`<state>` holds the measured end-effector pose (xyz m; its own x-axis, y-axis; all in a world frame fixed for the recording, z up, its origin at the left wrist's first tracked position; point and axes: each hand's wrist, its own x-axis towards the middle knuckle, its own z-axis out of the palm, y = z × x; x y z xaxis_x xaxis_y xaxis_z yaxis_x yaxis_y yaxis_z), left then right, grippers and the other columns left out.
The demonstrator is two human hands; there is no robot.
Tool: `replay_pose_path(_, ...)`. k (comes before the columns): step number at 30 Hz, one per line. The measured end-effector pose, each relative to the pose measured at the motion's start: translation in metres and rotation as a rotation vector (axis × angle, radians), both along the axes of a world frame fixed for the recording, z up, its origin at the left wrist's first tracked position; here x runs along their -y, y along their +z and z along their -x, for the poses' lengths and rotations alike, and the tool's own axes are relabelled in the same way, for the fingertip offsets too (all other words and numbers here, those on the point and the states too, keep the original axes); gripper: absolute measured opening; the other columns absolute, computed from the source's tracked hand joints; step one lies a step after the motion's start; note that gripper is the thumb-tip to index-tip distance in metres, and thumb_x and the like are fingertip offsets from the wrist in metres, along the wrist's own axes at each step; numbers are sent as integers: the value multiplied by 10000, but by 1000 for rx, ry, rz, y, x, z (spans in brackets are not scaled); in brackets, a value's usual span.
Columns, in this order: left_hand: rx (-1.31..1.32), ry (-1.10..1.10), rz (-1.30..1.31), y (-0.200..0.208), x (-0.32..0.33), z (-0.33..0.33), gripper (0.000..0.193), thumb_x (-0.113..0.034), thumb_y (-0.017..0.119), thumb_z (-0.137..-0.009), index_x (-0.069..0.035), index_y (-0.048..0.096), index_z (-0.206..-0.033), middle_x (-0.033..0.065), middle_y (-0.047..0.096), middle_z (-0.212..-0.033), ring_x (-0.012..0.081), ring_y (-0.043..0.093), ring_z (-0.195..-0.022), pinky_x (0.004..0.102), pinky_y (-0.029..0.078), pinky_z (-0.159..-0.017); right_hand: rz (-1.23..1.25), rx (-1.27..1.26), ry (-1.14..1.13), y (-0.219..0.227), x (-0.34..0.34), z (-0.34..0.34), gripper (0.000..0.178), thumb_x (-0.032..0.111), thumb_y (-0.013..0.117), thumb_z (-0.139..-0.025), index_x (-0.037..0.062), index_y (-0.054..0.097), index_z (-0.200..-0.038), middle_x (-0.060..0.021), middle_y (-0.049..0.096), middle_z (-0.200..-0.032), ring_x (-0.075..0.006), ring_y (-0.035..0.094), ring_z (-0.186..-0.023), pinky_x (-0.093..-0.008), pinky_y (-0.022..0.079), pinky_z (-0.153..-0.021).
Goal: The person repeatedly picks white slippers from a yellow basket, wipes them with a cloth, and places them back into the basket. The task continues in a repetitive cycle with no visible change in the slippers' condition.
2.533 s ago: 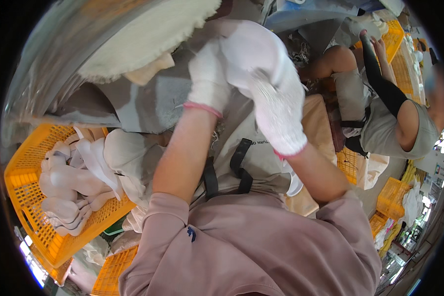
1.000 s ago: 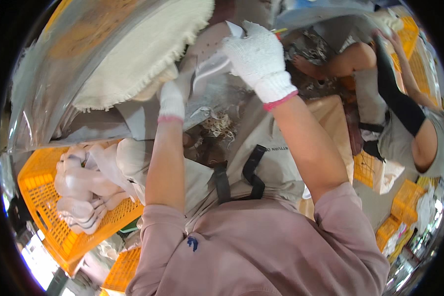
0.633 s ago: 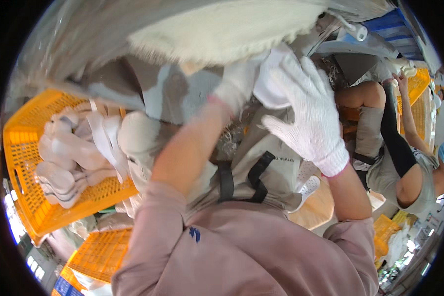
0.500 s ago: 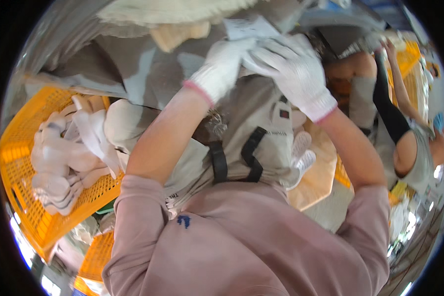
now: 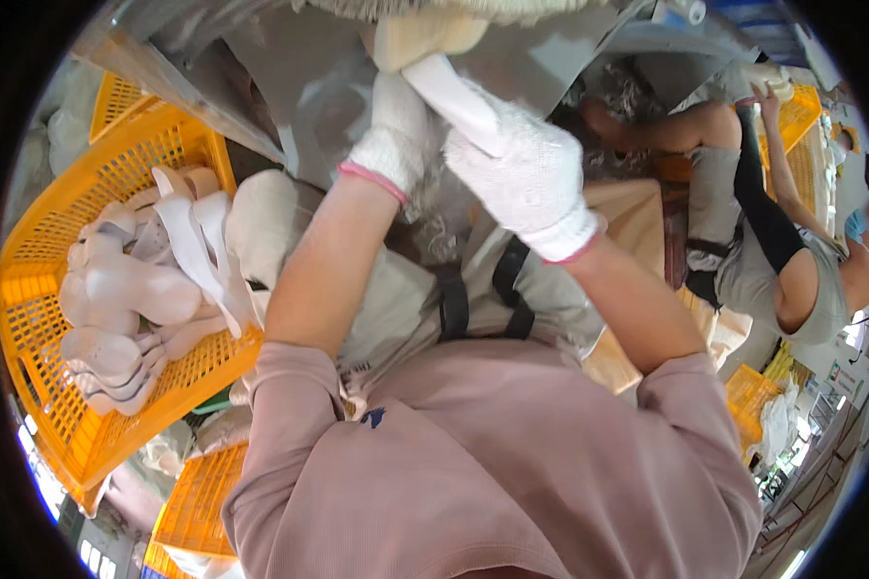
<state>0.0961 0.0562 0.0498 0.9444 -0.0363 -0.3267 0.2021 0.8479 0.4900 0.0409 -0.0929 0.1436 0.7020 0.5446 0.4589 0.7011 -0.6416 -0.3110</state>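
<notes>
White strip [image 5: 454, 96], long and flat, ran slantwise up near the top of the view, and both gloved hands were closed on it. The right hand [image 5: 523, 174], in a white knit glove with a pink cuff, gripped its lower end, fingers wrapped round it. The left hand [image 5: 396, 130], in the same kind of glove, clasped it further up, just beside the right, the two gloves touching. The strip's upper end met a beige rounded piece [image 5: 425, 31] under a fuzzy cream pad [image 5: 454, 6] at the top edge, in front of a grey metal housing [image 5: 290, 68].

Both forearms were bare, rising from pink sleeves [image 5: 492, 463], and a grey apron with black straps [image 5: 478, 299] lay between them.

To the person's left stood an orange plastic crate [image 5: 77, 405] filled with pale shoe-shaped forms [image 5: 130, 299], with another orange crate [image 5: 198, 502] lower down. On the right another person [image 5: 772, 251] in a grey top and black arm sleeve sat near more orange crates [image 5: 803, 111].
</notes>
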Motion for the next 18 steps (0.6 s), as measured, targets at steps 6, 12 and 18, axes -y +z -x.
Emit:
replay_pose_path(6,22,444,-364,-10,25,26,554,-492,437,-1135,10,645,-1241,128,728,-1171,222,690,-1083,374,543,-985,63,-202,-310,-5,-45,-12,208,365,747,-930,184,772,-1030,-108,751,-907,-354,746,-839,-429,596,-723)
replay_pose_path(12,202,228,-1265,-20,20,19,392,-380,649,-1023,-30,670,-1198,147,717,-1189,247,694,-1117,416,553,-958,-266,69,-212,-18,-43,-15,231,390,746,-893,173,703,-825,-107,720,-782,-337,694,-639,-430,559,-584)
replay_pose_path(18,107,101,-160,17,17,22,419,-404,613,-1017,-58,648,-1252,136,712,-1176,286,687,-1081,432,549,-977,-239,-393,-36,24,-41,-26,287,344,727,-872,68,712,-951,-168,723,-858,-388,714,-806,-457,582,-752)
